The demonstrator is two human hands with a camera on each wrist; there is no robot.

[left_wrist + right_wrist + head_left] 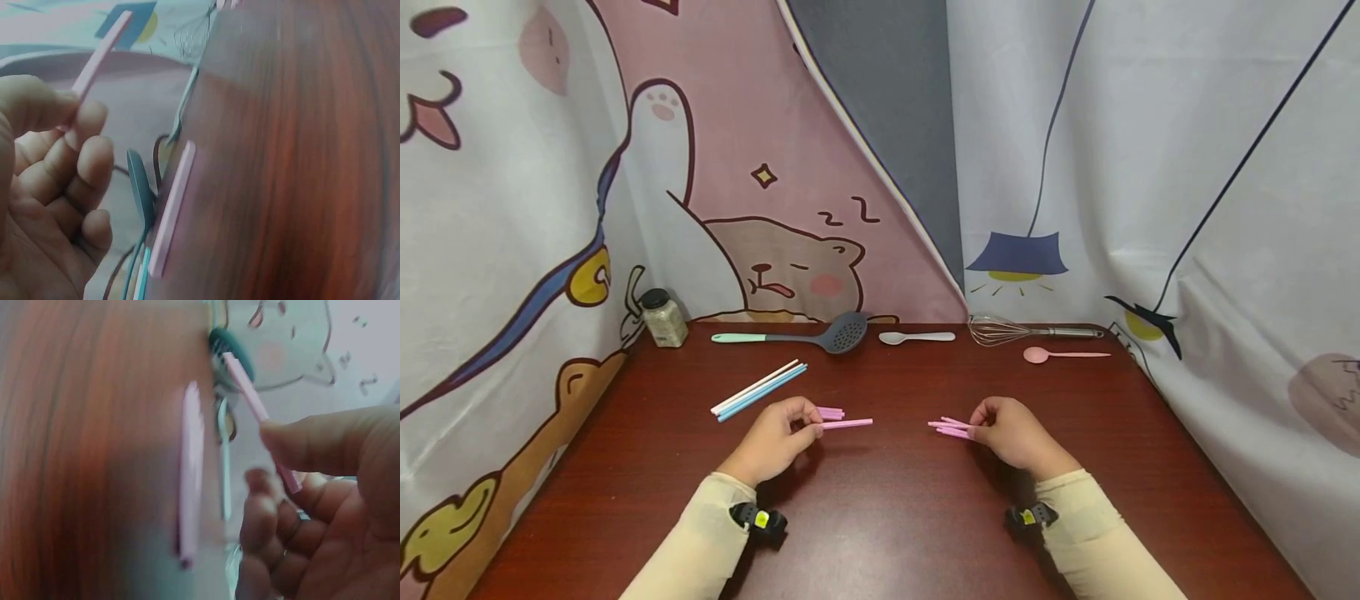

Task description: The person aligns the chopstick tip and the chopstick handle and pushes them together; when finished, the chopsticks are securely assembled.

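My left hand (778, 437) pinches one slim pink stick (100, 59) between thumb and index finger, its free end pointing right. Just beyond those fingers, more pink sticks (832, 412) lie on the dark red-brown table (895, 517). On the other side, my right hand (1017, 435) pinches another pink stick (249, 390) with thumb and index finger, held above the surface. A small bunch of pink sticks (190, 469) rests on the table beside it, blurred in the right wrist view. My fingers partly hide both groups in the head view.
White and blue sticks (758, 392) lie beyond my left hand. Along the back edge are a jar (664, 318), a slotted spatula (842, 333), a pale spoon (917, 337), a whisk (1000, 331) and a pink spoon (1037, 355). Printed curtains (880, 167) hang behind.
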